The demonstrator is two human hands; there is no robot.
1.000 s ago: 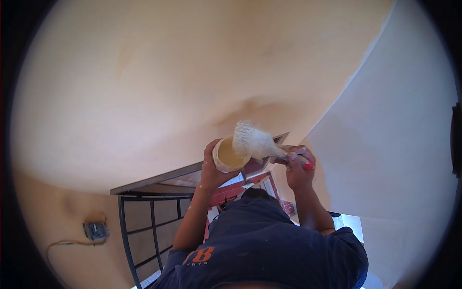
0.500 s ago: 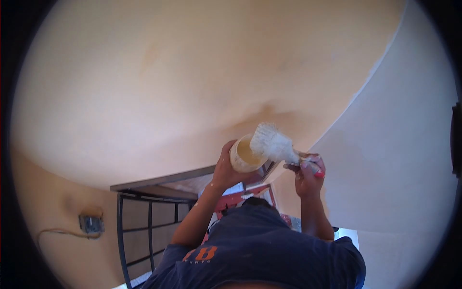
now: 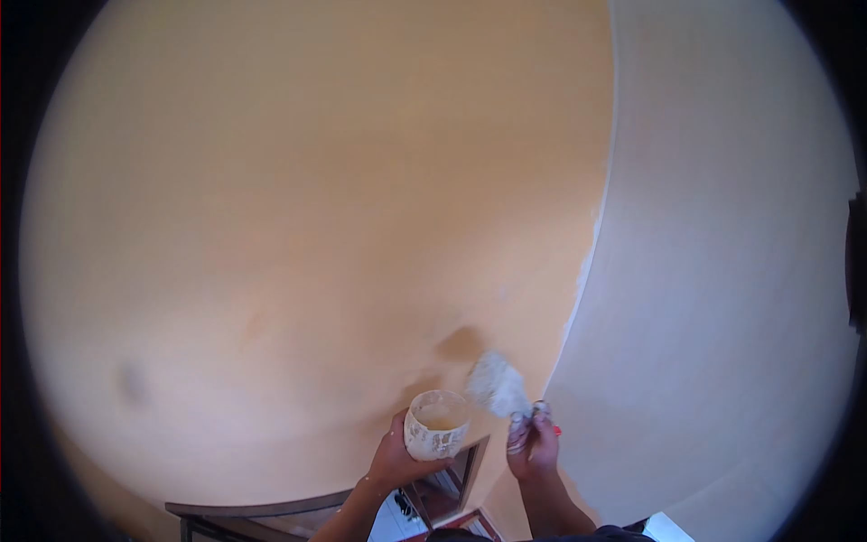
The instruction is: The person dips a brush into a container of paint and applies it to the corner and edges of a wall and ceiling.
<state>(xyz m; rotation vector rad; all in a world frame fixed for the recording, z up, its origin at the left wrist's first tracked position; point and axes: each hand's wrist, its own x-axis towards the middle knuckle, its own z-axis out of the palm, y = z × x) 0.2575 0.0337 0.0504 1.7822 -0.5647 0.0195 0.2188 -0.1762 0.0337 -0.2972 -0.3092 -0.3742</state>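
Low in the head view, my left hand (image 3: 395, 459) is wrapped round a whitish, paint-smeared cup (image 3: 435, 443) with yellowish liquid inside. The cup's open top faces the camera. To its right, my right hand (image 3: 534, 443) grips the handle of a wide brush (image 3: 497, 384); its pale bristles point up and left, beside the cup's rim and apart from it. White smears mark the fingers of my right hand. Behind both hands stands an orange-beige wall (image 3: 361, 226).
A pale wall (image 3: 713, 271) meets the orange one along a white, uneven line at the right. Below left runs a dark metal railing (image 3: 262, 510). A dark-framed opening (image 3: 452, 483) shows below the cup, with white floor tiles (image 3: 395, 522) beside it.
The view has tilted up, so both hands sit lower in it. The brush has come away from over the cup's mouth, and the cup now stands more upright.
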